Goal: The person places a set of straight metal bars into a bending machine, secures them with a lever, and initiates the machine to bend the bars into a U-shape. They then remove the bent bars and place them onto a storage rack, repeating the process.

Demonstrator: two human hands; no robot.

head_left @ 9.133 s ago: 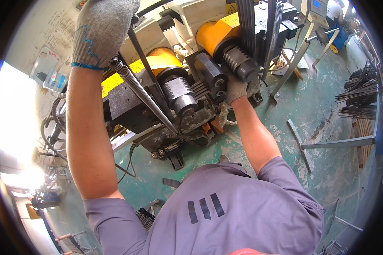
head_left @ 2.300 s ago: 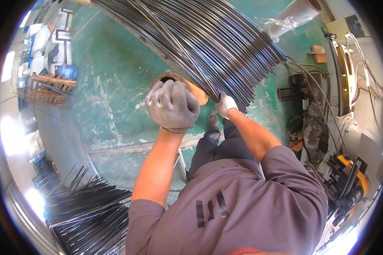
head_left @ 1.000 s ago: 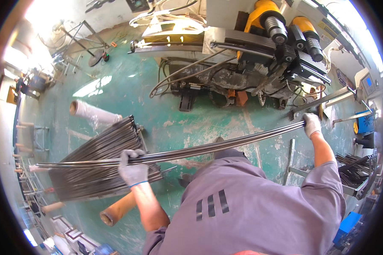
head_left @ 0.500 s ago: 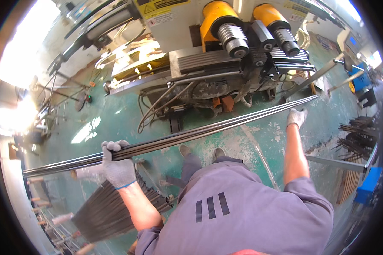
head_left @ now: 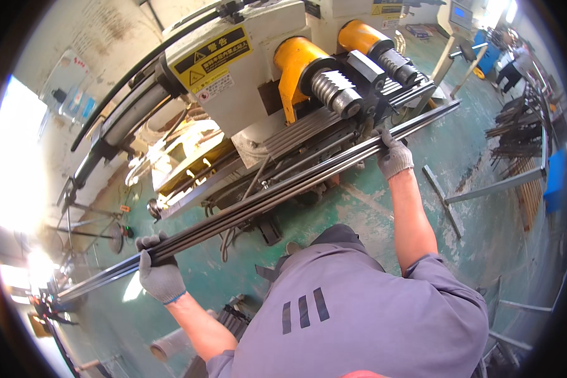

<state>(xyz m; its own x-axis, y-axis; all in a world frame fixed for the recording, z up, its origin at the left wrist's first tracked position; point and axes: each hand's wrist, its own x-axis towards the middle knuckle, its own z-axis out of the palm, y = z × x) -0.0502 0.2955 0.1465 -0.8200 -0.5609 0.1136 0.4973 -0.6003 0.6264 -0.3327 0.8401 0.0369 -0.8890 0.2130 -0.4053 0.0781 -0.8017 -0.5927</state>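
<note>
In the head view, a bundle of long dark metal rods (head_left: 258,206) slants from lower left to upper right, in front of a machine (head_left: 264,31). The left hand (head_left: 160,274), in a grey knitted glove, has its fingers curled around the bundle near its lower left end, the thumb on the near side. The right hand (head_left: 395,154), gloved too, has its fingers wrapped around the rods near their upper right end, which juts out beyond it. Whether the bundle touches the machine cannot be told.

Two orange housings (head_left: 294,60) stand out from the machine, each with a ridged metal cylinder (head_left: 337,93) at its front. More rods (head_left: 302,132) lie side by side on the machine, just below the nearer cylinder. A yellow and black label (head_left: 213,60) sits on its pale casing. Rightward, dark rods are piled in a stack (head_left: 516,129) above the worn green floor (head_left: 488,233).
</note>
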